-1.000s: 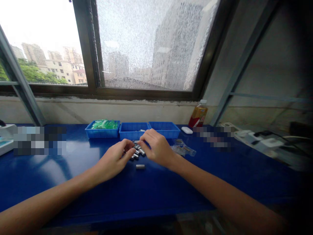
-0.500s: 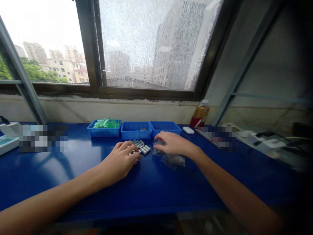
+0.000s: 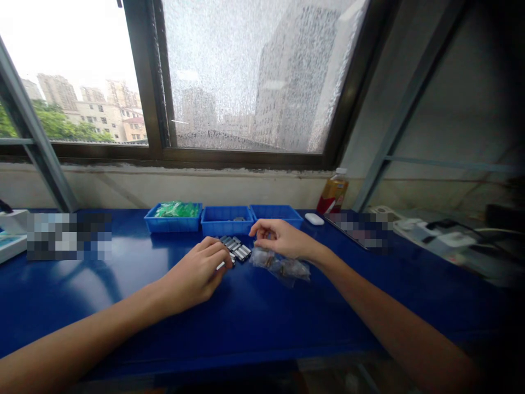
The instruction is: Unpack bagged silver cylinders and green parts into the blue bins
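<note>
My left hand (image 3: pixel 199 272) rests on the blue table (image 3: pixel 254 317) with its fingers curled around a small silver metal piece (image 3: pixel 220 266). Just beyond its fingertips lies a cluster of several small silver metal pieces (image 3: pixel 235 247). My right hand (image 3: pixel 283 238) hovers right of that cluster, thumb and fingers pinched on the top of a small clear plastic bag (image 3: pixel 262 256). More clear bags (image 3: pixel 289 269) lie under my right wrist.
Three blue trays stand in a row at the back: the left tray (image 3: pixel 173 218) holds green items, the middle tray (image 3: pixel 226 220) and right tray (image 3: pixel 277 214) look nearly bare. A drink bottle (image 3: pixel 333 192), a white oval object (image 3: pixel 314 219) and a power strip (image 3: pixel 443 238) lie right.
My right hand left the metal pieces, moved right to the clear bags and now pinches one up. My left hand drew back and took hold of the loose silver piece.
</note>
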Motion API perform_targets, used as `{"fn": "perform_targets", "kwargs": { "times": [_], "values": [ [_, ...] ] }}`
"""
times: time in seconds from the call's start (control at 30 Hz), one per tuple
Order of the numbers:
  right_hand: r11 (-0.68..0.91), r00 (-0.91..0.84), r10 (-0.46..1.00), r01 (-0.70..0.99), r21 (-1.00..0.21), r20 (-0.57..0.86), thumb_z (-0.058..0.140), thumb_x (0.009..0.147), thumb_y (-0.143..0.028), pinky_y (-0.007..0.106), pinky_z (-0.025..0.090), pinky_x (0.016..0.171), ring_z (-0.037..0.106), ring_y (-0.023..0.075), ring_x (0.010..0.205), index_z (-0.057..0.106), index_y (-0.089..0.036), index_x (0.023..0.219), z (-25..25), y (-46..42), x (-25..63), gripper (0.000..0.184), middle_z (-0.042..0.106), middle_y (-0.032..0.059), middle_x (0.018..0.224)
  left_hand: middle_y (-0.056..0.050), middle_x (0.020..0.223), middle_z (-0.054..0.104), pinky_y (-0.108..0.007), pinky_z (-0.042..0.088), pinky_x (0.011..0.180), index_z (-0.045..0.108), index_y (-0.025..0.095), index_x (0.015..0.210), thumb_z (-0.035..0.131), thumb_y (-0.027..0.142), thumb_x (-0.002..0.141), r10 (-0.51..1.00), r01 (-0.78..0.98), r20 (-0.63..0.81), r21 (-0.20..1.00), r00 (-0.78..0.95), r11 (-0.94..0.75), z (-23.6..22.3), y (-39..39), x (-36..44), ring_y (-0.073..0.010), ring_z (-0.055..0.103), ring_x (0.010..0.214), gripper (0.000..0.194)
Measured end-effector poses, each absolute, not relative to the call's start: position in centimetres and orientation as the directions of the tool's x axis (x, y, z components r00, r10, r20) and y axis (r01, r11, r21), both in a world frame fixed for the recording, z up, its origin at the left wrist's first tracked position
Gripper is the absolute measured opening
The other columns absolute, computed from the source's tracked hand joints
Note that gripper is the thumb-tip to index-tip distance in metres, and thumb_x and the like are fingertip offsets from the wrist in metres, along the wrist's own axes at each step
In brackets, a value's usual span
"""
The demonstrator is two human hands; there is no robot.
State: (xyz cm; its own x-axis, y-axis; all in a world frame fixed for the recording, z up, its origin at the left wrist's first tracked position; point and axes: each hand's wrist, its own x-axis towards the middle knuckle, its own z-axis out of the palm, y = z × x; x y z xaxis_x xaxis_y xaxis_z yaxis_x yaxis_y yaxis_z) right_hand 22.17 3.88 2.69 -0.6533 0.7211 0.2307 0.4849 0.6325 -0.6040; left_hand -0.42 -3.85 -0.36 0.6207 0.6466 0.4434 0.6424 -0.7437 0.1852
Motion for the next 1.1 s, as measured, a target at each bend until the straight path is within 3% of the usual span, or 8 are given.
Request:
{"fn": "perform_targets", "kwargs": {
  "times": [0.27, 0.47, 0.57, 0.67, 0.77, 0.83, 0.93, 1.1],
  "values": [
    [0.551, -0.33, 0.825, 0.285, -0.785, 0.459, 0.059, 0.072, -0.025, 0.02, 0.035, 0.044, 0.043, 0.0057, 0.048, 0.058, -0.016, 0.079, 2.3, 2.3, 19.8, 0.012, 0.051, -0.0024, 0.068, -0.005, 0.087, 0.061, -0.031, 0.043, 0.078, 0.058, 0.017, 0.084, 0.045, 0.012, 0.082, 0.654, 0.587, 0.496, 0.31, 0.571, -0.748, -0.1, -4.0, -0.4, -0.0176, 0.051, 0.087, 0.014],
    [0.538, -0.241, 0.834, 0.158, -0.828, 0.496, 0.055, 0.076, -0.025, 0.022, 0.043, 0.045, 0.054, 0.0078, 0.049, 0.05, -0.019, 0.097, 1.5, 1.2, 18.5, 0.023, 0.05, -0.0022, 0.076, -0.001, 0.069, 0.059, -0.026, 0.041, 0.068, 0.057, 0.015, 0.066, 0.044, 0.009, 0.074, 0.847, 0.463, 0.366, 0.717, 0.385, -0.521, 1.1, -4.2, -0.1, -0.0129, 0.053, 0.07, 0.017],
    [0.737, -0.244, 0.675, 0.273, -0.619, 0.696, 0.052, 0.078, -0.02, 0.026, 0.048, 0.06, 0.058, 0.0116, 0.065, 0.051, -0.02, 0.1, 1.3, 0.4, 18.3, 0.022, 0.055, 0.0001, 0.079, -0.002, 0.075, 0.061, -0.024, 0.039, 0.061, 0.06, 0.014, 0.08, 0.05, 0.023, 0.076, 0.946, 0.253, 0.136, 0.943, 0.294, -0.214, 1.9, -4.1, -0.1, -0.0128, 0.053, 0.068, 0.014],
    [0.904, -0.401, 0.374, 0.36, -0.232, 0.836, 0.048, 0.081, -0.013, 0.031, 0.046, 0.073, 0.057, 0.0155, 0.08, 0.057, -0.021, 0.093, 1.2, -0.6, 18.4, 0.017, 0.061, 0.0033, 0.082, -0.005, 0.078, 0.061, -0.024, 0.038, 0.056, 0.06, 0.013, 0.085, 0.045, 0.047, 0.081, 0.953, 0.01, -0.039, 0.999, 0.3, 0.038, 2.3, -4.1, -0.1, -0.0132, 0.054, 0.065, 0.038],
    [0.952, -0.587, 0.147, 0.301, 0.046, 0.796, 0.046, 0.081, -0.009, 0.034, 0.043, 0.079, 0.055, 0.0175, 0.088, 0.06, -0.022, 0.09, 1.1, -1.3, 18.4, 0.021, 0.065, 0.0035, 0.085, -0.004, 0.07, 0.058, -0.023, 0.036, 0.054, 0.056, 0.012, 0.077, 0.05, 0.047, 0.079, 0.958, -0.054, -0.06, 0.995, 0.28, 0.079, 2.1, -3.9, 0.0, -0.0107, 0.051, 0.058, 0.036],
    [0.948, -0.635, 0.124, 0.303, 0.098, 0.763, 0.047, 0.081, -0.009, 0.035, 0.041, 0.081, 0.053, 0.0185, 0.093, 0.062, -0.022, 0.089, 1.0, -1.4, 18.2, 0.021, 0.066, 0.0029, 0.086, -0.001, 0.066, 0.056, -0.021, 0.035, 0.053, 0.054, 0.012, 0.076, 0.057, 0.039, 0.077, 0.974, -0.019, 0.002, 1.0, 0.228, 0.002, 1.8, -3.5, -0.1, -0.009, 0.048, 0.056, 0.027],
    [0.915, -0.594, 0.275, 0.403, -0.016, 0.756, 0.052, 0.081, -0.017, 0.037, 0.038, 0.083, 0.051, 0.0205, 0.094, 0.063, -0.02, 0.084, 1.0, -1.3, 18.0, 0.012, 0.066, 0.0039, 0.084, 0.0, 0.067, 0.055, -0.022, 0.037, 0.056, 0.053, 0.012, 0.078, 0.055, 0.035, 0.078, 0.974, 0.12, 0.165, 0.975, 0.155, -0.185, 1.1, -3.0, -0.2, -0.0095, 0.05, 0.059, 0.023],
    [0.719, -0.43, 0.694, 0.441, -0.537, 0.577, 0.048, 0.084, -0.036, 0.031, 0.04, 0.072, 0.053, 0.0168, 0.077, 0.062, -0.016, 0.073, 1.7, -0.9, 17.5, 0.026, 0.064, 0.004, 0.074, -0.001, 0.073, 0.059, -0.025, 0.04, 0.063, 0.057, 0.015, 0.082, 0.053, 0.026, 0.081, 0.846, 0.542, 0.501, 0.668, 0.18, -0.511, 0.3, -2.9, -0.7, -0.0127, 0.054, 0.068, 0.012]
  ]
}}
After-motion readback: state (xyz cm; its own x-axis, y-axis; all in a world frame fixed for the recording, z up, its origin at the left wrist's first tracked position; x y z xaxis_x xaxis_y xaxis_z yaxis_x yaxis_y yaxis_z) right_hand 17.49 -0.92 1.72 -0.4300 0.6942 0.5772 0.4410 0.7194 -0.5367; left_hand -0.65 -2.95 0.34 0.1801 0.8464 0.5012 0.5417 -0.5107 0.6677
